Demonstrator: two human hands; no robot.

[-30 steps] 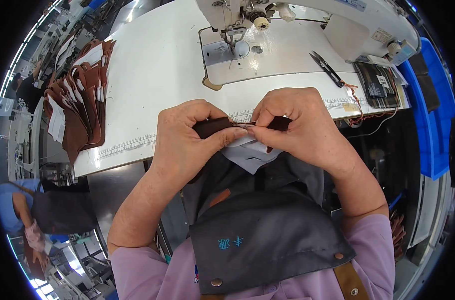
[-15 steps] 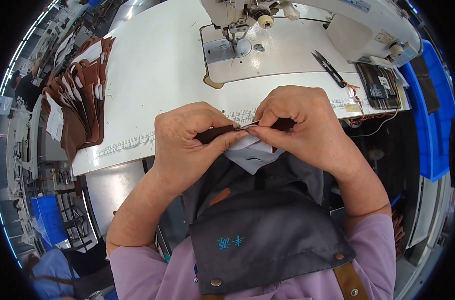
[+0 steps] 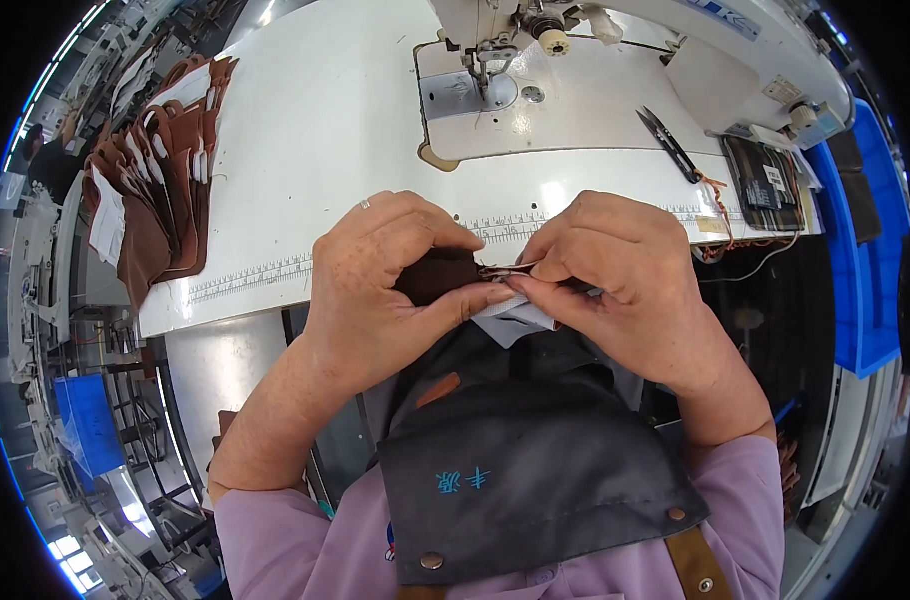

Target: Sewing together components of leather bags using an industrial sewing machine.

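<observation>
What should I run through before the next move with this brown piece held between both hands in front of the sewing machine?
1. Left hand grips the dark brown piece: ok.
2. Right hand pinches at the piece's edge with something thin and metallic: ok; what it is, cannot tell.
3. Machine bed under the needle free of material: ok.
4. Black snips lying apart from both hands: ok.
5. Stack of brown pieces lies on the table's left side: ok.
6. Piece's edges aligned: cannot tell, fingers cover them.
</observation>
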